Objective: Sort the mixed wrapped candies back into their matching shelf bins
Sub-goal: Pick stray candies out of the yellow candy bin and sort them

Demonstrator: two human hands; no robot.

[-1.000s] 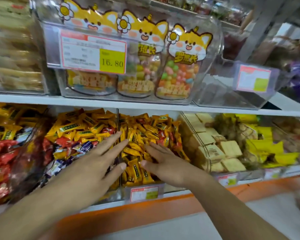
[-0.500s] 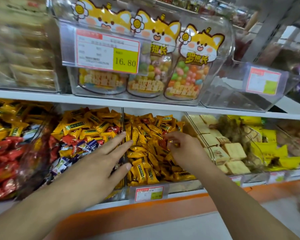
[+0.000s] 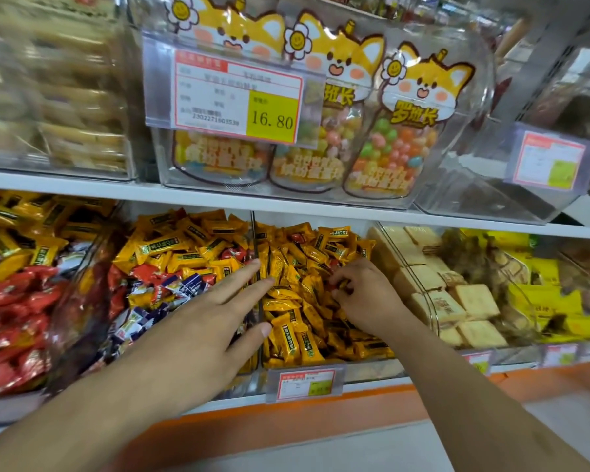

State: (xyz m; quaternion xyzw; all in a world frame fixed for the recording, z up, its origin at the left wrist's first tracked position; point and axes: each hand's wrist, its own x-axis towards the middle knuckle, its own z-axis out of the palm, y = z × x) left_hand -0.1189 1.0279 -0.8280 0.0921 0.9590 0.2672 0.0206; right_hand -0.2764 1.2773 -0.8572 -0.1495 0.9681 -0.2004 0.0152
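A single view, taken from a camera worn on the person's head, faces a shop shelf straight on from close range and tilts slightly downward. The wide lens bows the upper shelf board (image 3: 286, 202) and stretches things at the edges, where the picture is blurred. The middle candy bin (image 3: 321, 364) sits at about 6 o'clock from the frame's centre, very near; the price tag (image 3: 235, 97) on the upper bin is at 12 o'clock. Both forearms enter from the bottom, the left hand (image 3: 198, 332) from 7 o'clock and the right hand (image 3: 365, 294) from 5 o'clock. No second view shares the scene.
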